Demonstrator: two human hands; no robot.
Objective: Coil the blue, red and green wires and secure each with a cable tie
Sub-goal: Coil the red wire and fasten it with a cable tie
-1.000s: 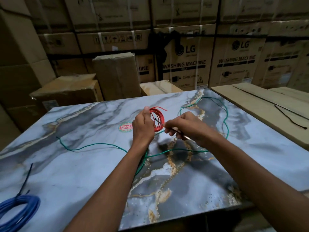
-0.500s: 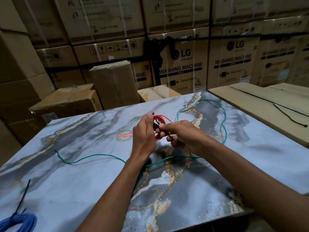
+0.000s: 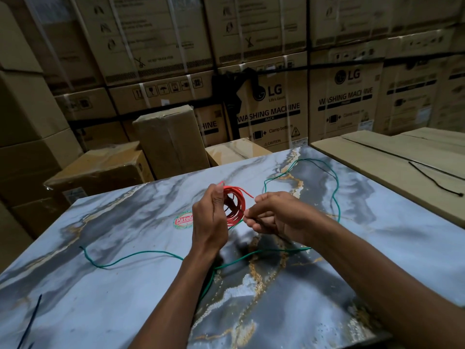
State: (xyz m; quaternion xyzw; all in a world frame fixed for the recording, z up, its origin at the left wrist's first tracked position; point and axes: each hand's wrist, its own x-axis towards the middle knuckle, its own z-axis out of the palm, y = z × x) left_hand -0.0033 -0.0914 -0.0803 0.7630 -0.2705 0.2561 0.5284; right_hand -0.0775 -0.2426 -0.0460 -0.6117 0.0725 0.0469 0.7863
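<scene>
- Red insulated wire coil (image 3: 235, 206): held upright above the marble-patterned tabletop (image 3: 105, 285), gripped on its left edge by the left hand (image 3: 208, 217).
- Right hand (image 3: 276, 217): just right of the coil, fingertips pinched on a thin strand, probably the cable tie; identity uncertain.

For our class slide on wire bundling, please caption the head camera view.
Left hand holds a red wire coil while right hand pinches beside it; green wire lies uncoiled.
</scene>
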